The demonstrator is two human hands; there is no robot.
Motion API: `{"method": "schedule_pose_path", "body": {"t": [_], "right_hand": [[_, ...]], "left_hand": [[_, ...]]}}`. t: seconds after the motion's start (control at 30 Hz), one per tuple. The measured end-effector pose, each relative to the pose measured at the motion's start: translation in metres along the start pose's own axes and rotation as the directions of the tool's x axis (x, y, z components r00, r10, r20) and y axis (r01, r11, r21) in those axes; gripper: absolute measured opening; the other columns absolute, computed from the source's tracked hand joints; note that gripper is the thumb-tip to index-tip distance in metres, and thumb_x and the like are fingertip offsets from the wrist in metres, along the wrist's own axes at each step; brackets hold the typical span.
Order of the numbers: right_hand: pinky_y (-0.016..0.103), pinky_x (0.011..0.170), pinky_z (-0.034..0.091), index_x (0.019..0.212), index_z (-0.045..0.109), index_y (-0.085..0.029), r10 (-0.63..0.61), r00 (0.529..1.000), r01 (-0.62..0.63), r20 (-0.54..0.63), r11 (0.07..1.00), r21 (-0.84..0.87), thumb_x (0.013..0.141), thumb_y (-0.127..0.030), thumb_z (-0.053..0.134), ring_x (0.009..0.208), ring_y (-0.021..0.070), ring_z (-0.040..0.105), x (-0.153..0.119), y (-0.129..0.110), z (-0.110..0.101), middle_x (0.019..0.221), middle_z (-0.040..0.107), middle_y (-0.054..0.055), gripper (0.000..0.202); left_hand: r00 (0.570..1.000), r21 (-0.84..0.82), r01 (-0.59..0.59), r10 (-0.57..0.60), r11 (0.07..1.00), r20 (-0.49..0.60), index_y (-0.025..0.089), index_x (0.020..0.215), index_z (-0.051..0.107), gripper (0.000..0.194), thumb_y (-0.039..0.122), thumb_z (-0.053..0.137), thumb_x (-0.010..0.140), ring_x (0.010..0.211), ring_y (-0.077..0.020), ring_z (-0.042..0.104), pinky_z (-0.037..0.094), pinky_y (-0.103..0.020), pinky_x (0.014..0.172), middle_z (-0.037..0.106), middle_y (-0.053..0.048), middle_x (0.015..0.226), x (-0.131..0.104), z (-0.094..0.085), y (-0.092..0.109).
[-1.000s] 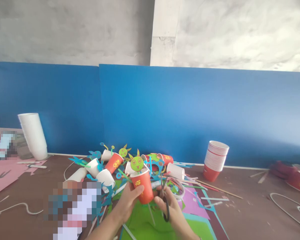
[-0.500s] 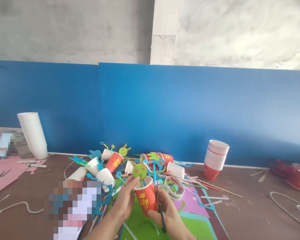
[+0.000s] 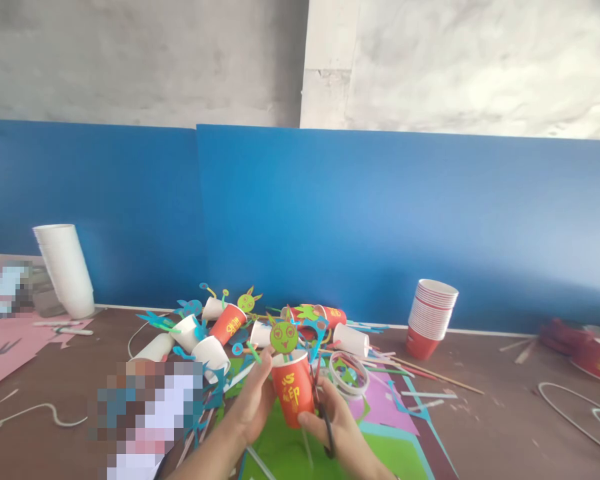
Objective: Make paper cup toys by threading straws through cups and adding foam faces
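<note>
In front of me is a red paper cup [image 3: 291,395] with yellow characters, tilted slightly. Above its rim stands a green paper rabbit face [image 3: 283,338] with drawn eyes and ears, its lower end inside the cup. My left hand [image 3: 254,401] is closed around the cup's left side, thumb near the rim, other fingers partly hidden behind. A pair of dark-handled scissors [image 3: 327,427] sits in my closed right hand [image 3: 341,421], blades pointing up along the cup. My right thumb presses on the cup's lower right side.
Finished-looking cup figures [image 3: 229,325] lie heaped behind my hands. A roll of clear tape [image 3: 349,373] rests beside purple paper [image 3: 391,407]. Green paper [image 3: 390,459] lies below. Stacked red cups [image 3: 433,317] stand right, stacked white cups [image 3: 66,270] left. A blue partition [image 3: 380,213] rises behind.
The cup has turned so its characters face me more and has tilted more upright. My left thumb has moved off the rabbit face toward the cup's side; the right hand still holds scissors.
</note>
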State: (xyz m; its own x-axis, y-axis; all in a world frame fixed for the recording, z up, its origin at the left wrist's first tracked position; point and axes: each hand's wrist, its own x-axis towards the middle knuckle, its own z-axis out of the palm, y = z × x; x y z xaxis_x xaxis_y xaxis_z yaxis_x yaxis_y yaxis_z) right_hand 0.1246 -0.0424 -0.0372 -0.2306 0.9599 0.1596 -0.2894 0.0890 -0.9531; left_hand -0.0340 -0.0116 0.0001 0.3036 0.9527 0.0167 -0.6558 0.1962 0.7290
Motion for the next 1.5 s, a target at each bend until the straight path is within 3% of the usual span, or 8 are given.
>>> {"method": "schedule_pose_path", "body": {"t": [0.17,0.33,0.43,0.57,0.77,0.93,1.23,1.5], "right_hand": [[0.036,0.080,0.051,0.105,0.054,-0.023,-0.056,0.996,0.054,-0.068,0.998,-0.040,0.066,-0.048,0.082,0.093,0.0260,0.064,0.003,0.003,0.001,0.104,0.069,0.010,0.054],[0.027,0.061,0.047,0.093,0.055,-0.020,0.007,0.996,-0.036,-0.093,0.950,-0.311,0.069,-0.054,0.076,0.068,0.0185,0.061,0.008,-0.016,-0.014,0.071,0.064,0.001,0.047],[0.022,0.043,0.031,0.077,0.058,-0.020,0.105,0.985,-0.169,-0.139,0.760,-0.628,0.071,-0.049,0.073,0.044,0.0110,0.044,0.008,-0.044,-0.024,0.048,0.047,-0.007,0.033],[0.022,0.045,0.025,0.068,0.063,-0.021,0.228,0.972,-0.156,-0.056,0.448,-0.880,0.064,-0.027,0.076,0.049,0.0105,0.042,0.002,-0.076,-0.026,0.053,0.052,-0.005,0.015],[0.024,0.051,0.032,0.087,0.065,-0.022,0.110,0.992,-0.115,-0.063,0.568,-0.815,0.073,-0.034,0.069,0.059,0.0144,0.043,0.007,-0.076,-0.022,0.064,0.050,-0.003,0.019],[0.025,0.052,0.029,0.083,0.067,-0.019,0.088,0.990,-0.138,-0.108,0.500,-0.855,0.071,-0.036,0.069,0.058,0.0139,0.039,0.013,-0.076,-0.032,0.060,0.043,-0.004,0.021],[0.023,0.045,0.028,0.086,0.070,-0.018,0.126,0.983,-0.182,-0.133,0.571,-0.801,0.074,-0.039,0.066,0.048,0.0121,0.042,0.014,-0.078,-0.042,0.053,0.046,-0.005,0.024],[0.024,0.045,0.025,0.071,0.070,-0.018,0.134,0.981,-0.190,-0.140,0.539,-0.821,0.072,-0.034,0.067,0.048,0.0109,0.035,0.014,-0.088,-0.038,0.050,0.043,-0.005,0.016]], "left_hand": [[0.998,0.129,-0.033,0.025,0.991,0.065,0.018,0.117,0.065,0.058,0.036,0.085,0.065,0.108,-0.0312,0.063,0.046,-0.037,0.093,0.072,-0.011,0.112,-0.003,0.006,-0.002],[0.978,0.100,-0.085,0.102,0.991,-0.181,0.017,0.105,0.067,0.051,0.041,0.083,0.063,0.089,-0.0259,0.069,0.052,-0.031,0.074,0.074,-0.008,0.097,0.006,-0.001,0.000],[0.925,0.073,-0.161,0.176,0.984,-0.337,0.017,0.101,0.067,0.054,0.044,0.084,0.058,0.081,-0.0221,0.069,0.052,-0.028,0.067,0.074,-0.005,0.091,0.014,-0.010,0.005],[0.900,0.099,-0.183,0.207,0.978,-0.383,0.015,0.097,0.064,0.055,0.044,0.084,0.055,0.072,-0.0206,0.069,0.051,-0.027,0.062,0.074,-0.004,0.083,0.017,-0.015,0.008],[0.926,0.252,-0.090,0.174,0.964,-0.334,0.016,0.098,0.062,0.053,0.045,0.083,0.059,0.064,-0.0177,0.068,0.049,-0.024,0.055,0.073,-0.003,0.077,0.013,-0.014,0.003],[0.936,0.331,-0.069,0.176,0.941,-0.304,0.015,0.104,0.062,0.056,0.045,0.082,0.061,0.069,-0.0211,0.070,0.052,-0.026,0.059,0.074,-0.007,0.083,0.015,-0.019,-0.002],[0.949,0.368,-0.044,0.154,0.929,-0.276,0.015,0.104,0.063,0.058,0.043,0.083,0.058,0.071,-0.0256,0.071,0.053,-0.031,0.064,0.074,-0.008,0.080,0.013,-0.016,-0.003],[0.951,0.360,-0.012,0.122,0.933,-0.285,0.016,0.096,0.066,0.050,0.041,0.084,0.056,0.065,-0.0225,0.069,0.051,-0.029,0.060,0.073,-0.006,0.074,0.010,-0.012,-0.001]]}}
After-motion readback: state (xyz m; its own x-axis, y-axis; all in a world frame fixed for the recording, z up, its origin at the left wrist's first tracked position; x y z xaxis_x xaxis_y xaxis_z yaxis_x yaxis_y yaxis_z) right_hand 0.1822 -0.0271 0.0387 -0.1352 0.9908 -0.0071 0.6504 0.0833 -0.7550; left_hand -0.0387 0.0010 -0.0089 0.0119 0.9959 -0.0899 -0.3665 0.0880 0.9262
